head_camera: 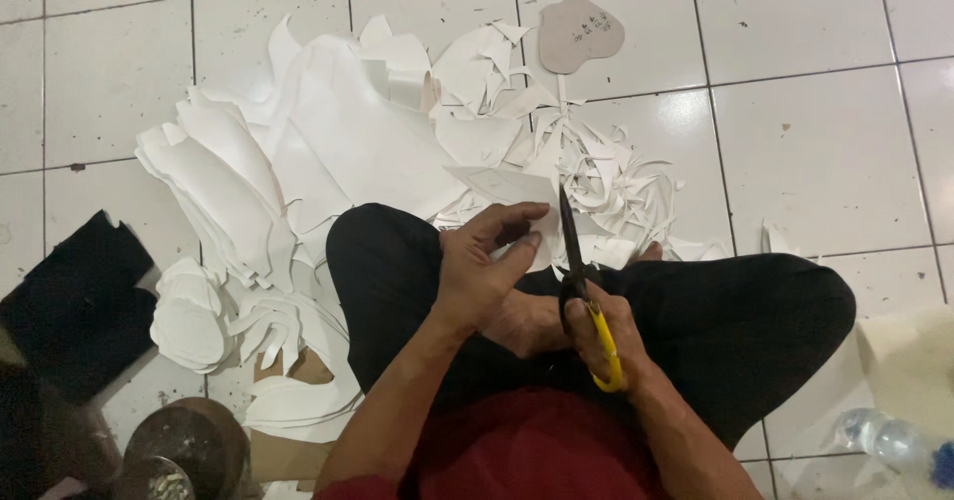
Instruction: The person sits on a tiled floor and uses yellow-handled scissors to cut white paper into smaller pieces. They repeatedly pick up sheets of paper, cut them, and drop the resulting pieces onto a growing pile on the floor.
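I sit cross-legged on the tiled floor (815,162), cutting. My left hand (482,276) pinches a white sheet piece (507,190) at mid-frame, thumb on top, fingers curled under its near edge. My right hand (606,336) grips the yellow-handled scissors (576,261) closed around the loops. To cut cleanly, I judge I should keep the piece taut and feed it into the blades. The scissors' long axis runs nearly upright in the frame, tips pointing to the top, toward the scrap pile (596,172).
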